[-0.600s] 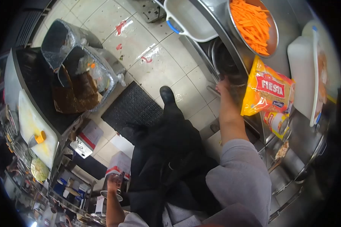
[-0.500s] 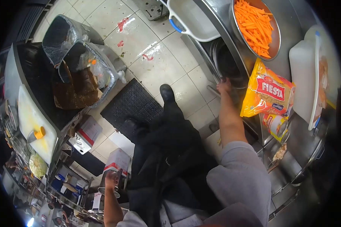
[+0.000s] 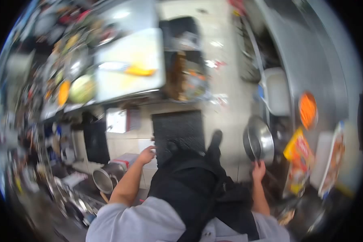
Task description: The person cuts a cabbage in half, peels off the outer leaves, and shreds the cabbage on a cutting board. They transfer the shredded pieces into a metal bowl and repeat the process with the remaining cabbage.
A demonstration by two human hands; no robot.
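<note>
My right hand (image 3: 259,171) grips the near edge of a round metal bowl (image 3: 267,139), which hangs tilted beside the steel counter over the floor. A darker curved rim shows along the bowl's left side. My left hand (image 3: 147,155) is held out over the floor at the left of the black mat (image 3: 177,131), its fingers loosely bent and apart, with nothing visible in them. Motion blurs both hands somewhat.
On the right counter (image 3: 306,52) are a bowl of orange carrot sticks (image 3: 307,109), a yellow packet (image 3: 298,148) and a white tray (image 3: 330,161). A white tub (image 3: 277,92) stands nearby. At left are a cutting board (image 3: 129,82), a bin (image 3: 189,82) and a metal pot (image 3: 104,180).
My right hand has come away from the shelf under the counter with the metal bowl. My left hand has moved forward, away from the pot. The view has turned and blurred.
</note>
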